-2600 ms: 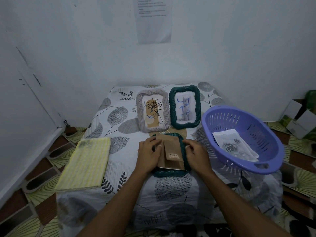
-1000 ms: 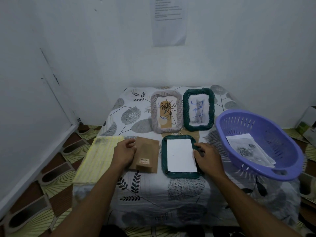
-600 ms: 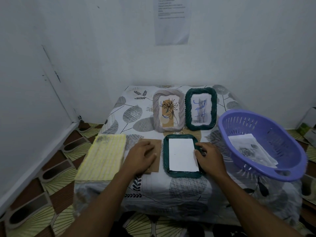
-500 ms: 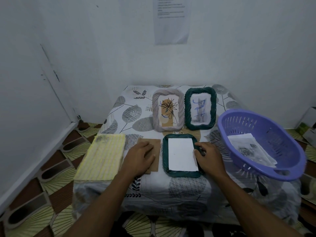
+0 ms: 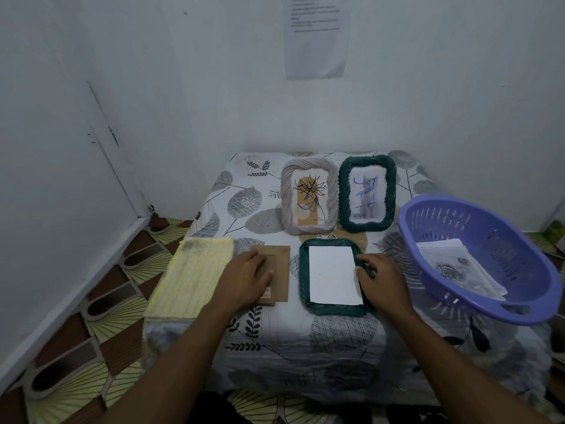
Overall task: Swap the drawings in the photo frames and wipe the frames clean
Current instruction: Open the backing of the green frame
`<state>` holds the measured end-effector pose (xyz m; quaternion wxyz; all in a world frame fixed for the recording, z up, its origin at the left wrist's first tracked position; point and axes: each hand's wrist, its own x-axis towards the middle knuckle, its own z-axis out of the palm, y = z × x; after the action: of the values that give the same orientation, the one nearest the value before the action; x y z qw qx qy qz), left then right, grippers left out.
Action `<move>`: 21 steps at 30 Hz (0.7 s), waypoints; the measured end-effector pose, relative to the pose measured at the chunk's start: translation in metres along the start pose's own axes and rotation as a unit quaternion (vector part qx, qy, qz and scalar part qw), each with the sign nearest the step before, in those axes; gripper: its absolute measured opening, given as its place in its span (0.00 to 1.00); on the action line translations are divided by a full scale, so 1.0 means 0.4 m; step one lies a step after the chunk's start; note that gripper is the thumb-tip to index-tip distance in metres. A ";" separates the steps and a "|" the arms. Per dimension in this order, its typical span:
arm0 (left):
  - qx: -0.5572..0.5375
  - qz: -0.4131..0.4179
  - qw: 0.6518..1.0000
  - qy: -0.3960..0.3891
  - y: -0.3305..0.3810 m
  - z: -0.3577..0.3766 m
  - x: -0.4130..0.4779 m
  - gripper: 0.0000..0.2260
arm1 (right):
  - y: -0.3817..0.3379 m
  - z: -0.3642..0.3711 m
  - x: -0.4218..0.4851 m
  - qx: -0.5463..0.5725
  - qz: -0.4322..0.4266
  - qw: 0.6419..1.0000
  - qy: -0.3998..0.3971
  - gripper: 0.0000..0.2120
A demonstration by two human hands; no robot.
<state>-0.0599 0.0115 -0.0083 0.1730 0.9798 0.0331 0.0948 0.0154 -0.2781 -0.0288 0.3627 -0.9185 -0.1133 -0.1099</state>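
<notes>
Head view: the dark green frame [image 5: 336, 310] lies face down near the middle of the front edge of the cloth-covered table [image 5: 336, 347], its open back up and a white sheet [image 5: 332, 275] seated in the recess. The right hand [image 5: 382, 278] sits on the frame's right rim, fingers bent, tips at the sheet's edge; whether they pinch the sheet cannot be told. The left hand [image 5: 246, 278] lies flat, fingers released, on the brown backing board [image 5: 282, 270] just left of the frame. To lift the sheet cleanly, hold the rim down and raise one long edge first, avoiding a crease. Frame and sheet both run lengthwise from the front edge toward the back edge. The yellow cloth [image 5: 189, 283] occupies the front left corner; replacement drawings [image 5: 458, 270] wait in the purple basket [image 5: 489, 315] at the right edge.
</notes>
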 end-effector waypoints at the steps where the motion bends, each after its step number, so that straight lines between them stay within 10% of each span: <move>1: 0.017 0.007 1.000 0.008 0.001 0.007 -0.003 0.27 | -0.003 0.000 -0.001 0.001 0.000 1.000 -0.001 0.14; 21: -0.127 -0.046 0.989 0.065 0.261 0.139 0.052 0.25 | -0.014 -0.060 -0.001 0.048 0.015 0.996 -0.078 0.17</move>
<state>-0.0251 -0.1028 -0.0199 0.2981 0.9388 0.0773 0.1541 0.0104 -0.2908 -0.0085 0.3977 -0.9075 -0.1327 -0.0267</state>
